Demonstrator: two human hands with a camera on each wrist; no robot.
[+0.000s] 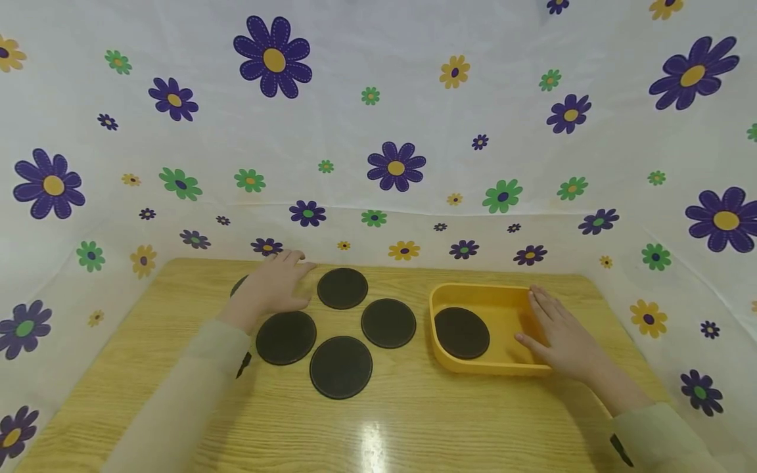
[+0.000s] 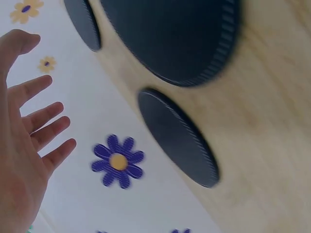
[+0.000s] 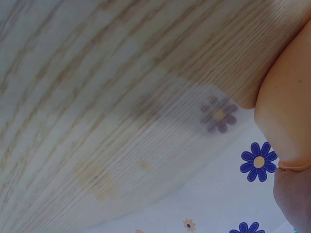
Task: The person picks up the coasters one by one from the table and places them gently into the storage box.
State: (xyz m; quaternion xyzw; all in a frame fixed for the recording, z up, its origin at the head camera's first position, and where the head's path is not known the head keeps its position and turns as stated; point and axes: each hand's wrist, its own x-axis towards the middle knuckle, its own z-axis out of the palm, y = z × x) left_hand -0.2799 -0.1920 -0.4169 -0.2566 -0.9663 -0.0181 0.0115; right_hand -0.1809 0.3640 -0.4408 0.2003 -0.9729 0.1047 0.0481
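Note:
My left hand (image 1: 275, 289) hovers over the back left of the table, fingers spread and holding nothing. Around it lie several round black coasters with ridged rims: one (image 1: 286, 337) just below the hand, others (image 1: 342, 288) to its right. One more coaster (image 1: 238, 285) is partly hidden behind the hand. In the left wrist view, the left hand (image 2: 29, 121) is apart from the nearest coaster (image 2: 179, 138). My right hand (image 1: 558, 335) rests on the right rim of a yellow tray (image 1: 491, 369), fingers straight, thumb over the inside. Another coaster (image 1: 462, 333) lies at the tray's left end.
A wooden table (image 1: 284, 427) fills the lower part of the head view. White cloth with printed flowers (image 1: 395, 167) stands behind it and along both sides. The yellow tray's outer wall (image 3: 286, 97) shows at the right in the right wrist view.

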